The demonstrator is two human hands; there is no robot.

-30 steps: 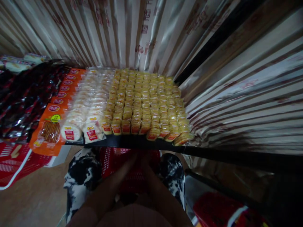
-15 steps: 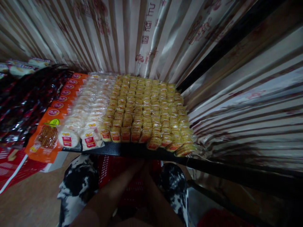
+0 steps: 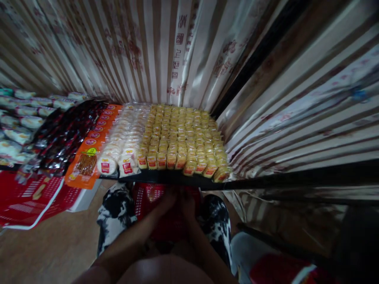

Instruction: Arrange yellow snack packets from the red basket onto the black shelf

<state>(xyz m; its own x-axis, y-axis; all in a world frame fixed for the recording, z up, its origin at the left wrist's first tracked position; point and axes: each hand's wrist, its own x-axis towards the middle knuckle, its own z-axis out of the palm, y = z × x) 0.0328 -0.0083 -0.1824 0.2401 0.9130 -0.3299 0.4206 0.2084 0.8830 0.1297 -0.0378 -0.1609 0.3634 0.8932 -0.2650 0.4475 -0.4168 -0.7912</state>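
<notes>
Both my arms reach down between my knees, under the front edge of a dark shelf. My left hand (image 3: pixel 169 197) and my right hand (image 3: pixel 187 202) are close together over a red plastic basket (image 3: pixel 142 205). They lie in deep shadow, so I cannot make out their fingers or anything in them. On the shelf above stand rows of yellow-wrapped snack packets (image 3: pixel 183 138). Left of these are two rows of round white crackers in clear wrappers (image 3: pixel 108 165), then a row of orange snack bags (image 3: pixel 81 169).
Dark shiny packets (image 3: pixel 62 146) and white packets (image 3: pixel 17 132) fill the shelf's left part. A second red basket (image 3: pixel 47 197) with a white handle stands at the lower left. Striped curtain (image 3: pixel 166 51) hangs behind the shelf, and a black post (image 3: pixel 254 59) rises at its right corner.
The view has shifted, bringing more of the left shelf and the left basket into sight. My hands remain low over the basket between my knees, slightly more visible now.
</notes>
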